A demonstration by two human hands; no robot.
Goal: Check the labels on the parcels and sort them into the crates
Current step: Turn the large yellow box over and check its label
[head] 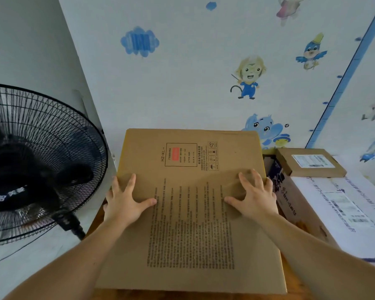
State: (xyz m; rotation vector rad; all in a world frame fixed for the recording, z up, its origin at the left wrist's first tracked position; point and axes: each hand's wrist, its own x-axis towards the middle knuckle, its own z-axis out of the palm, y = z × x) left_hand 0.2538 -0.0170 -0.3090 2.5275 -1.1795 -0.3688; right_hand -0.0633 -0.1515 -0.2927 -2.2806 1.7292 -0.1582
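A large flat brown cardboard parcel (191, 213) fills the middle of the view, its top printed with dense black text and a boxed label with a red patch (179, 154). My left hand (126, 202) lies on its left edge with fingers spread and thumb pointing inward. On the right part of the top, my right hand (254, 195) rests flat, fingers spread toward the right edge. A small flat brown parcel (310, 162) with a white label sits on a big white box (342, 211) to the right.
A black standing fan (30, 161) stands close on the left. Behind the parcels rises a wall with cartoon stickers (249, 79). A strip of wooden surface (95, 215) shows under the big parcel's left side.
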